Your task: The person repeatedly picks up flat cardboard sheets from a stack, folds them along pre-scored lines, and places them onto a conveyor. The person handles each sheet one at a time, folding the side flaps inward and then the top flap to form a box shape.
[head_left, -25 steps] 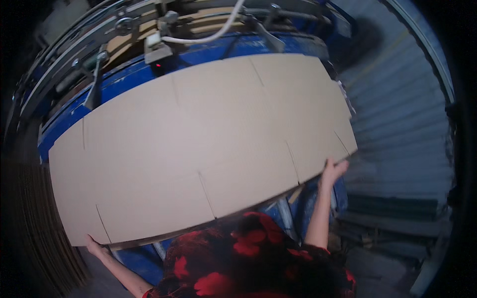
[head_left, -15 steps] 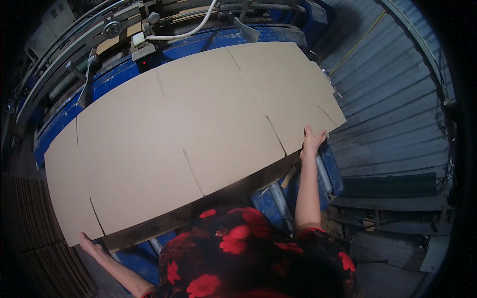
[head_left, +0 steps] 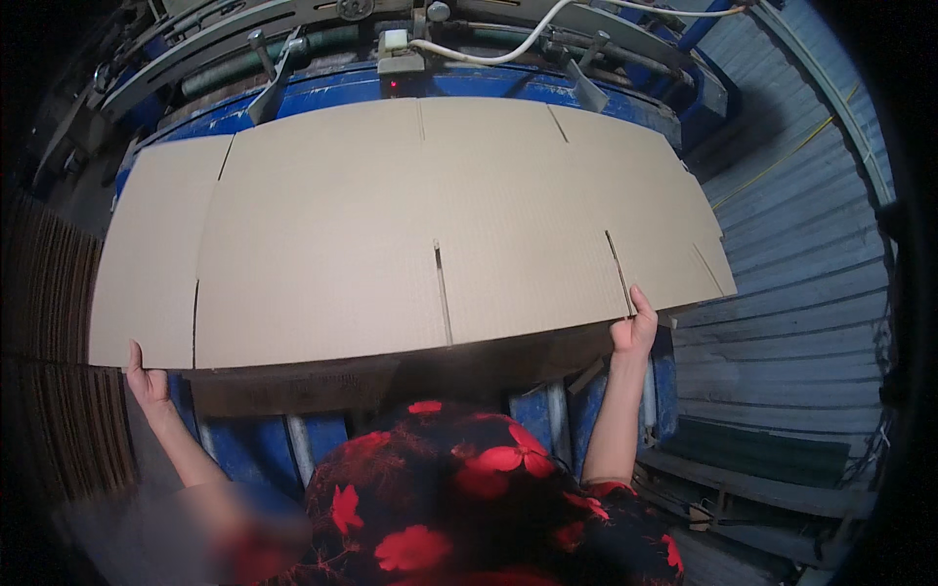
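A wide, flat cardboard box blank with several slots cut in its long edges lies across in front of me. My left hand grips its near edge close to the left corner, thumb on top and fingers hidden beneath. Toward the right end, my right hand holds the same edge beside a slot, thumb up on the board and fingers out of sight below. Under the near edge shows a dark brown cardboard layer.
Beyond the blank stands a blue machine with rollers, upright metal guides and a white cable. Stacked cardboard rises at the left. Blue frame parts with metal rollers lie below; a corrugated metal wall runs along the right.
The view has swung left. The blank now lies squarer to the machine, its left end farther from me and its right end nearer. Both hands still grip its near edge.
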### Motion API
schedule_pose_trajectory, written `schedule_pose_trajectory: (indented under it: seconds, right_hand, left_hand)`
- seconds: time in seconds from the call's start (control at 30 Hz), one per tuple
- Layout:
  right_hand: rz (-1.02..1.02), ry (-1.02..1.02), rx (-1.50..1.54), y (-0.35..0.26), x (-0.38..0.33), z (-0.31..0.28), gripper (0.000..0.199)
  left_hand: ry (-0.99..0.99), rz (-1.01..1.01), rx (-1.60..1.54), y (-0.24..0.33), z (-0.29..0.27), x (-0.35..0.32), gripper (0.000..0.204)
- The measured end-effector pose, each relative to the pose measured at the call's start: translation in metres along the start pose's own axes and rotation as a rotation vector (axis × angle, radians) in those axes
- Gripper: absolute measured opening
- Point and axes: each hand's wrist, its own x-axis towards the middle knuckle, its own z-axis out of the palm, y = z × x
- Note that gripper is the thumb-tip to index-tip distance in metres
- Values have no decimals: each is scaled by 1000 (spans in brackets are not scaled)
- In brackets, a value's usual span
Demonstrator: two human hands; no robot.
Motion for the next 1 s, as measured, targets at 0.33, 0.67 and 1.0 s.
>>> schedule_pose_trajectory:
  seconds: [0.33,0.67,1.0]
  right_hand:
    - [-589,-118,-980,-10,-20,-54,40]
    - [-1188,-825,-2097,-5,-10,2,49]
    - [-1106,-798,-2087,-6,12,8,55]
  left_hand:
    - [110,44,326,-42,84,-102,39]
    - [-816,713,1642,-118,194,-116,83]
    - [-943,929,2008,-160,215,-120,62]
